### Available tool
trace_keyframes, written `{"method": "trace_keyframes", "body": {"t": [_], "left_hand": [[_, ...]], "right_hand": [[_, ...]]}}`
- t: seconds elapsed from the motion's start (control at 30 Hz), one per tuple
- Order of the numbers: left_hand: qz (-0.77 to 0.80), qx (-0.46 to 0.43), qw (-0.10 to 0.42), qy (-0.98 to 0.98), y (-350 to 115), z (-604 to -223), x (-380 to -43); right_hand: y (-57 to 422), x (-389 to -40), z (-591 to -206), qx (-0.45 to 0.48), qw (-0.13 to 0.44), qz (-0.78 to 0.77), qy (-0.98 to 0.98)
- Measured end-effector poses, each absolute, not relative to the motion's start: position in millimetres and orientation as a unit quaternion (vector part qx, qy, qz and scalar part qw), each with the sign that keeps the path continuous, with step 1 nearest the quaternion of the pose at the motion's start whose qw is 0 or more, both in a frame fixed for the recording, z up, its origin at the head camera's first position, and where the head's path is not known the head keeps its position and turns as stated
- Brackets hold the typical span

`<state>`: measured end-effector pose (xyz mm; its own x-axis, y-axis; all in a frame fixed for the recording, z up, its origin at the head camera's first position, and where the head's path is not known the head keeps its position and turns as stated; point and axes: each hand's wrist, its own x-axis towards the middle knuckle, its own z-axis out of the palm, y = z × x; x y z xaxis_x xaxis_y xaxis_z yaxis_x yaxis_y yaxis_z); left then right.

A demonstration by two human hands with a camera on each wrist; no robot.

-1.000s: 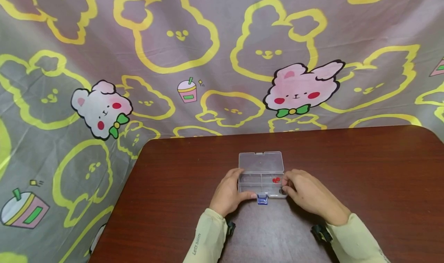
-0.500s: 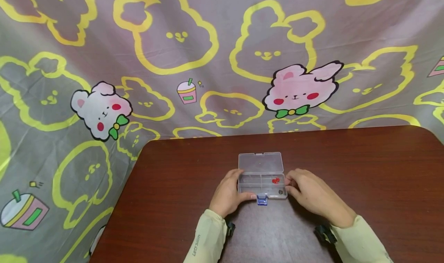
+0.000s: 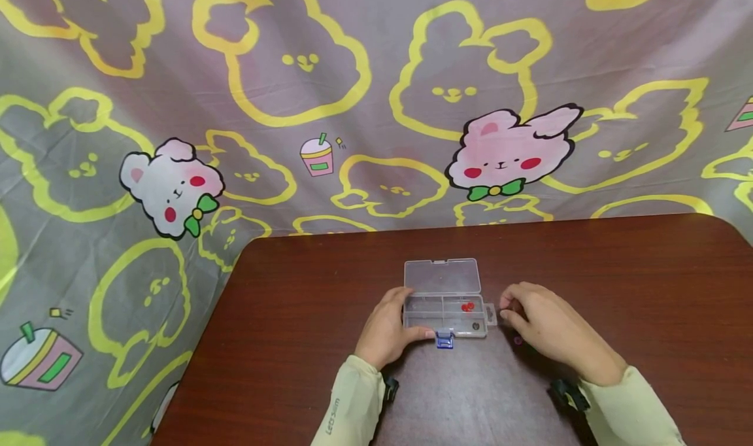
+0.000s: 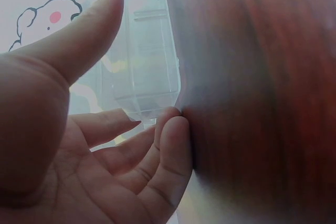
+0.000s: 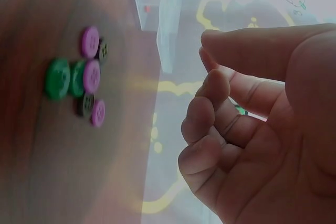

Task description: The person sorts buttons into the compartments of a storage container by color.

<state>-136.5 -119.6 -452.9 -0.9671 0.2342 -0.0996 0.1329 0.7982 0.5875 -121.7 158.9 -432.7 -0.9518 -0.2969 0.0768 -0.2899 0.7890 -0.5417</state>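
A clear plastic compartment box (image 3: pixel 425 320) lies on the table with its lid (image 3: pixel 442 276) raised at the back. My left hand (image 3: pixel 384 327) grips its left end, thumb along the front edge by the blue latch (image 3: pixel 444 340). Red buttons (image 3: pixel 467 307) lie in the back right compartment. A dark button (image 3: pixel 476 326) sits in the front right one. Just right of the box, apart from it, my right hand (image 3: pixel 544 322) hovers with loosely curled fingers and holds nothing visible. Pink buttons (image 5: pixel 91 76), green buttons (image 5: pixel 58 79) and dark buttons (image 5: pixel 85 105) lie on the table near it.
The brown wooden table (image 3: pixel 306 302) stretches to both sides of the box. Behind and left of it hangs a cartoon-printed cloth (image 3: pixel 376 106). A clear tab (image 3: pixel 491 314) juts from the box's right end.
My right hand has drawn back to the right from the box. The dark button in the front right compartment and the clear tab now show fully. The left hand keeps its place.
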Motion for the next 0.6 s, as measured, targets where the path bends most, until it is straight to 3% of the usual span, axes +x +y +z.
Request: {"method": "trace_keyframes", "body": {"t": [0.6], "left_hand": [[0.304,0.095,0.088,0.944,-119.1,-452.2,-136.2]], "right_hand": [[183.3,-118.9,-438.8,-0.154,-0.007,-0.269,0.951]]}}
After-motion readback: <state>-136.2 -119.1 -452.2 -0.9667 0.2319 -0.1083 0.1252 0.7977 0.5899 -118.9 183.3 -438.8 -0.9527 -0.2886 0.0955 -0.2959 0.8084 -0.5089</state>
